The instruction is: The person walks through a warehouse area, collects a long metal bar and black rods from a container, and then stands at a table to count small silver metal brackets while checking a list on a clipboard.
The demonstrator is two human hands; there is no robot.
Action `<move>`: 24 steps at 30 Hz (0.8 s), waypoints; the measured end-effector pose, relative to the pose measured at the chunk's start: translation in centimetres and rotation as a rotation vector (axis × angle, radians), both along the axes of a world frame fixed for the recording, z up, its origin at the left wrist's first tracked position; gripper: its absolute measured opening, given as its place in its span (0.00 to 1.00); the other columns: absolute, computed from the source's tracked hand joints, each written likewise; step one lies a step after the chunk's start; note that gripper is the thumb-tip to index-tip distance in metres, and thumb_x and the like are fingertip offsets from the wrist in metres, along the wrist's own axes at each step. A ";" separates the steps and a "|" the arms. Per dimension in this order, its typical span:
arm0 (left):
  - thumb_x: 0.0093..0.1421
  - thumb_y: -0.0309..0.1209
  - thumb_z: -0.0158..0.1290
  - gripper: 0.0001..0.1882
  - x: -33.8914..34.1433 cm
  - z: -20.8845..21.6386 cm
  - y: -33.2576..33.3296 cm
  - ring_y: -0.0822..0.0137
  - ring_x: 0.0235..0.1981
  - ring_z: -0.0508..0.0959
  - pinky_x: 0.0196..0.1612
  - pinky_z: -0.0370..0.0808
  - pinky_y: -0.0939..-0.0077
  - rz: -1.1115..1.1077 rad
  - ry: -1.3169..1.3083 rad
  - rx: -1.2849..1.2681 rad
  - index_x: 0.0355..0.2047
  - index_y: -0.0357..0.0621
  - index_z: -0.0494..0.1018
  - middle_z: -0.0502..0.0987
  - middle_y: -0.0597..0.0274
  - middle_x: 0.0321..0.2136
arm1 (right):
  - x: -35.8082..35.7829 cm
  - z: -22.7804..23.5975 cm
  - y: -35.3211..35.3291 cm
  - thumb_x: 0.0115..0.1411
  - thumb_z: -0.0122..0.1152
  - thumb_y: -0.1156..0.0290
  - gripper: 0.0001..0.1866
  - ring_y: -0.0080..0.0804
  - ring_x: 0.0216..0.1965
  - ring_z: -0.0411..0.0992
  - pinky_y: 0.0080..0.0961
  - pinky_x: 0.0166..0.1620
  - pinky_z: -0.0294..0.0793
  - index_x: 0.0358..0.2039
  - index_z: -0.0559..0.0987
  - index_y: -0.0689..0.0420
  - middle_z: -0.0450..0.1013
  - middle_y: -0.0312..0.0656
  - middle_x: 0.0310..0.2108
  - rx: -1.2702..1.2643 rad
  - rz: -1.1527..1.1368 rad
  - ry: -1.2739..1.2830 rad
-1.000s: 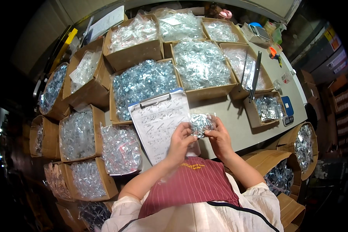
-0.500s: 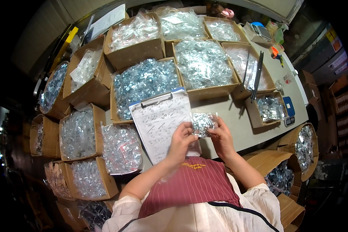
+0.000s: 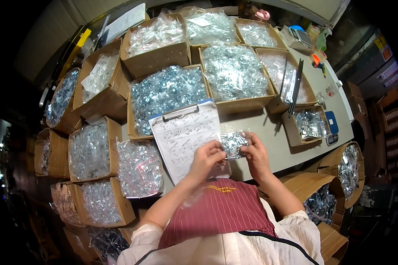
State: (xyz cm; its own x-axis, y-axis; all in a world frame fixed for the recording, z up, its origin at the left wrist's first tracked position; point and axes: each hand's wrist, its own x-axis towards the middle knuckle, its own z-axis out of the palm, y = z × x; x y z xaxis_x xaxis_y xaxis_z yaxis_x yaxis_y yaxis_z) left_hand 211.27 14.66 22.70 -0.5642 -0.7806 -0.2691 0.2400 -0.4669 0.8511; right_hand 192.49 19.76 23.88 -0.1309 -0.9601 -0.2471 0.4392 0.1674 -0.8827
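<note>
Between my two hands is a small clear plastic bag of shiny metal hardware (image 3: 235,143); the exact kind of parts is too small to tell. My left hand (image 3: 209,158) is closed with thumb and fingers at the bag's left edge. The bag's right side is pinched by my right hand (image 3: 254,152). Partly beneath my left hand lies a clipboard (image 3: 185,132) with a handwritten sheet, tilted against the front of a box of bagged bluish metal parts (image 3: 168,95).
Cardboard boxes of bagged parts crowd the grey table, including a large one (image 3: 234,73) ahead and a smaller one (image 3: 309,123) at right. Black rods (image 3: 296,88) stick up from another box. A big clear bag (image 3: 139,168) lies at left. Open cartons (image 3: 318,203) stand at lower right.
The bag has tilted and shifted slightly to the right between my hands, and its contents have resettled. My left fingers have moved a little. The boxes stay in place.
</note>
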 end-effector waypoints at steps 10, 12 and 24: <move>0.58 0.24 0.55 0.07 -0.1 0.5 0.1 0.75 0.22 0.77 0.26 0.73 0.84 0.007 -0.192 -0.126 0.36 0.33 0.74 0.78 0.62 0.24 | 0.2 0.2 0.1 0.57 0.51 0.78 0.21 0.24 0.44 0.70 0.23 0.49 0.69 0.53 0.68 0.61 0.72 0.39 0.45 -0.011 0.039 0.074; 0.58 0.23 0.55 0.07 -0.1 0.5 0.1 0.75 0.22 0.77 0.26 0.74 0.84 0.010 -0.197 -0.125 0.36 0.32 0.75 0.79 0.62 0.24 | 0.2 0.0 0.2 0.57 0.51 0.78 0.21 0.24 0.44 0.70 0.22 0.49 0.69 0.53 0.68 0.61 0.72 0.39 0.45 -0.014 0.044 0.074; 0.57 0.21 0.54 0.06 -0.1 0.6 0.1 0.72 0.21 0.79 0.25 0.75 0.83 0.019 -0.172 -0.100 0.34 0.31 0.75 0.79 0.60 0.23 | 0.2 -0.3 0.1 0.57 0.51 0.78 0.21 0.23 0.44 0.70 0.22 0.49 0.68 0.52 0.69 0.61 0.72 0.38 0.44 -0.022 0.058 0.064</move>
State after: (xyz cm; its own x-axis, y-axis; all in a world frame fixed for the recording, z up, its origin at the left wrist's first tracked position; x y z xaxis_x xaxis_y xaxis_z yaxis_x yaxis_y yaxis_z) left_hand 211.20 14.73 23.26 -0.5019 -0.8181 -0.2807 0.0949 -0.3747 0.9223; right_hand 192.67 19.89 23.59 -0.0893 -0.9716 -0.2191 0.3722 0.1715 -0.9122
